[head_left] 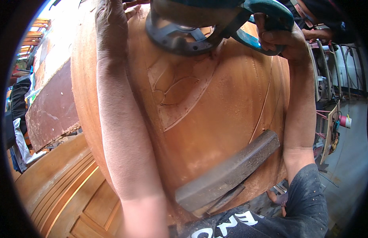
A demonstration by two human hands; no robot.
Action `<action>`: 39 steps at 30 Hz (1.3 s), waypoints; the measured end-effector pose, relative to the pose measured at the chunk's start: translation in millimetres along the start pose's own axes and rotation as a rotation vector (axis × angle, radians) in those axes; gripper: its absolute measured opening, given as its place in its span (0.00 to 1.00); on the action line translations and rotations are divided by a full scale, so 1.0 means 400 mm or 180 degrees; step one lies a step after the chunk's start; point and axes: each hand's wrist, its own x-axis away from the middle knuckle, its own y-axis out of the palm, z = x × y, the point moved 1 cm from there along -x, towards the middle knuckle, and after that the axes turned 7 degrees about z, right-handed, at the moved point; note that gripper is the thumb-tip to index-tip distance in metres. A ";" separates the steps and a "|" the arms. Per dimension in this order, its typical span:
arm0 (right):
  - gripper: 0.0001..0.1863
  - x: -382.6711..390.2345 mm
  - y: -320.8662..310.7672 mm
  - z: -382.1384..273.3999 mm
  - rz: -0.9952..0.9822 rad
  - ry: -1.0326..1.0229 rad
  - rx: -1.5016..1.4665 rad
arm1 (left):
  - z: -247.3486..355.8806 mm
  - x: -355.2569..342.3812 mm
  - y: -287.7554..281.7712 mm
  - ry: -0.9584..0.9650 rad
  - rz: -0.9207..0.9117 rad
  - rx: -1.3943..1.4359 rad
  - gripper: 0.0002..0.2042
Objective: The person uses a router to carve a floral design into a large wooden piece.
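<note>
A router point(174, 37) with a dark round base and teal handles stands on a broad wooden panel point(227, 103) at the top of the view. My right hand point(285, 39) is closed around its looped teal handle. Beside the router's left side is my left hand point(112, 14), largely cut off by the upper edge; a few fingers point toward the tool, and their grip is hidden. Below the base, a curved, leaf-like recess point(180, 91) is cut into the wood. Thin lines run down the panel's right part.
A dark bevelled bar point(229, 170) lies slanted on the panel's near part, with a thinner strip point(227, 198) beside it. At lower left is a moulded wooden door point(81, 194); above it, a brown board point(53, 107). Another person's arm point(320, 33) shows at upper right.
</note>
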 end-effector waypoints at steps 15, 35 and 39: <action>0.34 0.003 0.009 0.001 -0.0170 0.0022 -0.0003 | 0.002 -0.005 -0.010 -0.0001 -0.0006 0.0056 0.18; 0.20 0.004 -0.021 0.023 -0.0222 -0.0393 0.1195 | 0.017 0.005 -0.025 0.0033 -0.0040 0.0094 0.17; 0.20 0.005 -0.009 0.024 -0.0225 -0.0398 0.1138 | 0.025 0.004 -0.030 0.0035 -0.0043 0.0086 0.17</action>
